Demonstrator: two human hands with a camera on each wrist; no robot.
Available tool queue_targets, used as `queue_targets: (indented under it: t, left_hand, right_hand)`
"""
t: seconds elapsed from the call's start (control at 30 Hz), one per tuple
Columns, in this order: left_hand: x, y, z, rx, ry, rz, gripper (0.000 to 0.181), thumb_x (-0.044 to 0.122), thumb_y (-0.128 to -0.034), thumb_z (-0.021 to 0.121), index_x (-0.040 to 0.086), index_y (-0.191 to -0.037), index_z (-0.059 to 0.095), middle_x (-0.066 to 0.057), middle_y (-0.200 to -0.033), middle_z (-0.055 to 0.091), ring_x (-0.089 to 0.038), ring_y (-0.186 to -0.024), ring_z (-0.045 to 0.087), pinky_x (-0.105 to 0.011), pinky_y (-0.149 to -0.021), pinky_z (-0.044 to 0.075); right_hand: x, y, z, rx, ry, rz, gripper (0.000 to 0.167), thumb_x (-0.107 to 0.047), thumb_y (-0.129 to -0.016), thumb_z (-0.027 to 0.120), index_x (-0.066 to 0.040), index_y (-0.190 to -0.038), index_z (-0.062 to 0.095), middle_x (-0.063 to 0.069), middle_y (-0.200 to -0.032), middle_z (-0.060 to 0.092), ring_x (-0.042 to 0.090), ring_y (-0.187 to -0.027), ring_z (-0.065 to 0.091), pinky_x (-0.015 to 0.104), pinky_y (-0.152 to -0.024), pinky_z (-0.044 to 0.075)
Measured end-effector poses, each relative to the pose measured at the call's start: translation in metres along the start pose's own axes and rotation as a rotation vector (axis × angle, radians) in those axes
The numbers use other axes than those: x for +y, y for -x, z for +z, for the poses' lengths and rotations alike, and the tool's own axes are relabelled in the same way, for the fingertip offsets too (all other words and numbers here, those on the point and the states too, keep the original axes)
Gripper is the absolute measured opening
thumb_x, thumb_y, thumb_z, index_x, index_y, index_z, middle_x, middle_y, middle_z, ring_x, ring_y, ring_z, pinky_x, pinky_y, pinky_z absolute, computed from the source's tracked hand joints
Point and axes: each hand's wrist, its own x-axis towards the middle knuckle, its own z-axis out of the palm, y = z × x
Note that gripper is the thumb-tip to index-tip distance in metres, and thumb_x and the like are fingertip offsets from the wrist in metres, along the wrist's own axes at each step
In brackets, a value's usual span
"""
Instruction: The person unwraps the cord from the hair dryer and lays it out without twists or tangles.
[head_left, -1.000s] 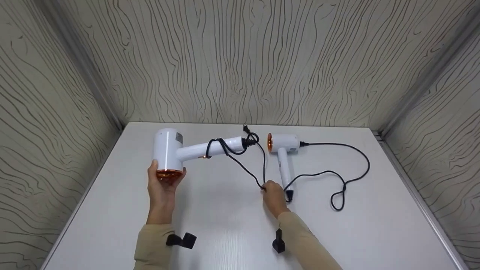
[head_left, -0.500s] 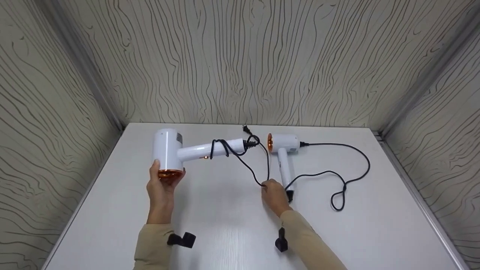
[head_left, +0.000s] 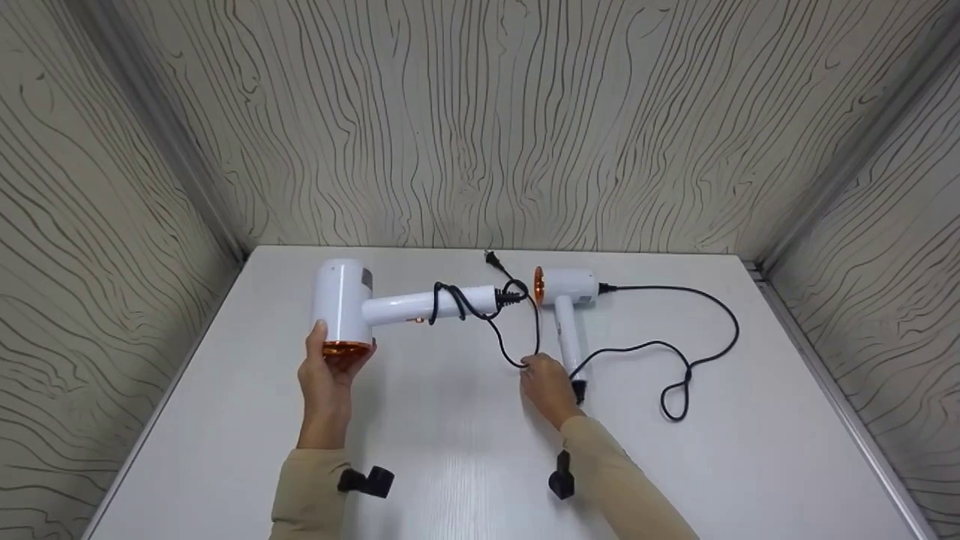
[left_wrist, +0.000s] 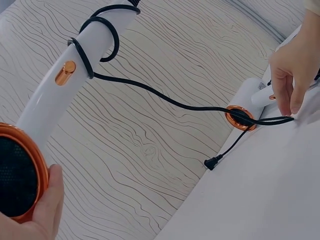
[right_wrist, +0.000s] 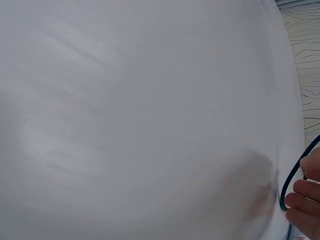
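A white hair dryer (head_left: 341, 300) is held off the table by my left hand (head_left: 325, 394), which grips the orange-rimmed end of its barrel. Its handle points right, with its black cord (left_wrist: 155, 92) wound loosely round it. In the left wrist view the orange switch (left_wrist: 65, 73) and the dark grille (left_wrist: 17, 175) face the camera. My right hand (head_left: 551, 386) pinches the cord low over the table, where it bends back toward the plug (head_left: 493, 259) at the rear. The right wrist view catches only some fingers (right_wrist: 305, 200) beside the cord.
A second white hair dryer (head_left: 574, 285) lies just right of my right hand, its handle toward me. Its black cord (head_left: 731, 322) curves out to the right and loops. The white table (head_left: 450, 465) meets wood-patterned walls (head_left: 480, 127) at the back.
The held hair dryer has shifted slightly right and toward me, its handle tip a little lower. My right hand has moved slightly away from me with the cord, and the cord between hangs slacker.
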Motion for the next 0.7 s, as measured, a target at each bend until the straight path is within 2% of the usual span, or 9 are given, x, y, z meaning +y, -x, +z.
queue_targets:
  t: [0.3,0.53,0.7]
  left_hand:
    - [-0.001,0.000,0.003,0.002,-0.021,-0.019,0.061,0.055,-0.0973,0.038,0.021,-0.147,0.024,0.000,-0.130,0.043,-0.015,-0.110,0.054,-0.026,-0.095,0.056]
    - [-0.003,0.001,0.004,-0.001,-0.024,-0.021,0.064,0.054,-0.0973,0.038,0.017,-0.147,0.024,-0.004,-0.132,0.043,-0.013,-0.106,0.055,-0.026,-0.094,0.056]
    - [-0.004,0.001,0.005,-0.005,-0.030,-0.030,0.064,0.053,-0.0968,0.041,0.015,-0.146,0.027,-0.005,-0.130,0.044,-0.012,-0.103,0.058,-0.024,-0.090,0.057]
  right_hand:
    - [-0.014,-0.009,-0.009,-0.046,-0.091,0.072,0.020,-0.002,-0.086,0.065,0.003,-0.104,0.069,0.017,-0.104,0.071,0.032,-0.098,0.068,0.041,-0.087,0.056]
    - [-0.026,-0.020,-0.014,-0.002,-0.126,0.010,0.020,-0.003,-0.087,0.066,0.005,-0.104,0.069,0.018,-0.103,0.072,0.031,-0.098,0.069,0.040,-0.086,0.057]
    - [-0.035,-0.032,-0.017,0.034,-0.140,-0.005,0.018,-0.004,-0.086,0.068,0.002,-0.103,0.070,0.015,-0.101,0.073,0.028,-0.096,0.070,0.039,-0.086,0.057]
